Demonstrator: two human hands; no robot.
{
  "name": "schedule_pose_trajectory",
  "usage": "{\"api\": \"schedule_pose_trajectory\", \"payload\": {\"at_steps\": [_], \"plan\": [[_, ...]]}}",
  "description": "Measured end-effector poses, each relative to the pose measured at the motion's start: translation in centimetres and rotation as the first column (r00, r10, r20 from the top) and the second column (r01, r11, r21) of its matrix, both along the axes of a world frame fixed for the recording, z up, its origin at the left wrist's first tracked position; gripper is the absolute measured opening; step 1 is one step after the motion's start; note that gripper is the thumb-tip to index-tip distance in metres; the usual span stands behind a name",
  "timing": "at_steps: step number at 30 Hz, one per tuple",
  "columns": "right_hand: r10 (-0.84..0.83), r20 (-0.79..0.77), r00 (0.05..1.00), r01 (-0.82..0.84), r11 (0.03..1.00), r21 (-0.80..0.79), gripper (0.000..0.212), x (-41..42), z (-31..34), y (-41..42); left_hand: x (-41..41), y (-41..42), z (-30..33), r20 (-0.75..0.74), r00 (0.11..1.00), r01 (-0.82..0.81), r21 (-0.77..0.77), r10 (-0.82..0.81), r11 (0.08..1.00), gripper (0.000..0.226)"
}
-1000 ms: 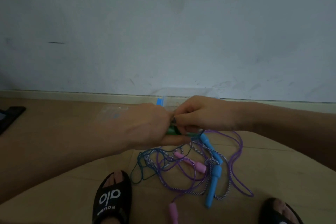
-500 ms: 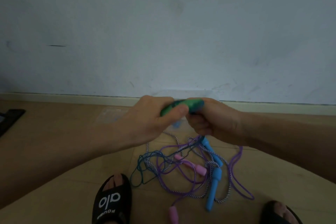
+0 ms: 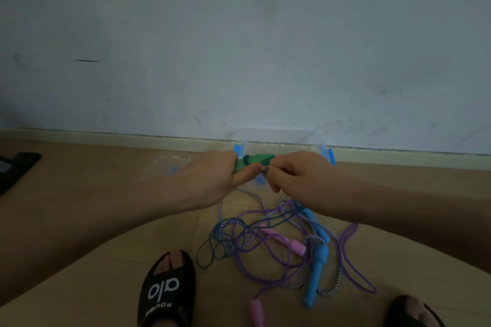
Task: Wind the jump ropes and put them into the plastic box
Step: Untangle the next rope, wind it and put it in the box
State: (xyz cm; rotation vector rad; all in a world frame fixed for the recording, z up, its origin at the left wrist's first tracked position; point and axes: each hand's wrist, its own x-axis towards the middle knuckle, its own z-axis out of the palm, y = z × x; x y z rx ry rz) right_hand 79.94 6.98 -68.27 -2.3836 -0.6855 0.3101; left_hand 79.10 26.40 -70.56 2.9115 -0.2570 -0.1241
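Green handles [image 3: 256,161] lie crosswise between my hands: left hand [image 3: 210,180] clenches them, right hand [image 3: 295,175] pinches cord (I think); plastic box [image 3: 328,155] just beyond.

**Hands separating, box coming into view**

Left hand [image 3: 210,180] and right hand [image 3: 297,175] are pulling slightly apart at frame centre; a second ago they were pressed together lower down. Green handles [image 3: 252,161] are now sitting exposed between them, gripped by the left, right fingers pinching at the tip. Clear plastic box [image 3: 281,138] with blue latches is showing behind the hands, mostly hidden before.
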Motion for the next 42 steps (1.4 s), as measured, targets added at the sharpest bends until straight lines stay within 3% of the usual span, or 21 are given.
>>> {"api": "schedule_pose_trajectory", "payload": {"at_steps": [8, 14, 20, 25, 29, 32, 35, 38, 42], "plan": [[-0.052, -0.164, 0.985, 0.062, 0.997, 0.054, 0.033, 0.5, 0.4, 0.2, -0.4, 0.1, 0.6, 0.019, 0.998, 0.061, 0.142, -0.064, 0.988, 0.053], [0.110, 0.083, 0.990, -0.102, 0.990, -0.102, 0.033, 0.3, 0.2, 0.1, -0.6, -0.6, 1.3, 0.037, 0.995, 0.082, 0.274, -0.096, 0.958, 0.052], [0.284, 0.263, 0.922, -0.244, 0.954, -0.174, 0.037, 0.8, 0.9, 0.4, -1.1, -1.2, 1.9, 0.064, 0.988, 0.108, 0.362, -0.141, 0.926, 0.048], [0.258, 0.363, 0.895, -0.228, 0.966, -0.125, 0.043, 2.1, 1.5, 0.3, -0.8, -1.4, 2.4, 0.063, 0.986, 0.118, 0.387, -0.154, 0.915, 0.023], [0.264, 0.405, 0.876, -0.244, 0.965, -0.099, 0.049, 3.4, 1.1, 0.4, -1.0, -1.9, 3.2, 0.045, 0.967, 0.214, 0.386, -0.249, 0.897, 0.022], [0.230, 0.294, 0.928, -0.254, 0.966, 0.043, 0.050, 4.1, 0.6, 0.3, -1.3, -2.1, 3.6, 0.070, 0.959, 0.246, 0.274, -0.274, 0.930, 0.024], [0.136, 0.049, 0.989, -0.142, 0.978, 0.154, 0.054, 4.7, 0.3, -0.2, -1.5, -2.1, 4.1, 0.149, 0.942, 0.268, 0.204, -0.301, 0.941, 0.017], [0.075, -0.133, 0.988, -0.042, 0.972, 0.233, 0.052, 4.7, -0.9, -0.6, -1.7, -2.4, 4.3, 0.206, 0.940, 0.276, 0.018, -0.274, 0.961, 0.012], [-0.079, -0.287, 0.955, 0.174, 0.930, 0.323, 0.048, 3.0, -4.1, -0.1, -1.3, -2.3, 4.3, 0.214, 0.971, 0.143, -0.182, -0.103, 0.973, 0.019]]}}
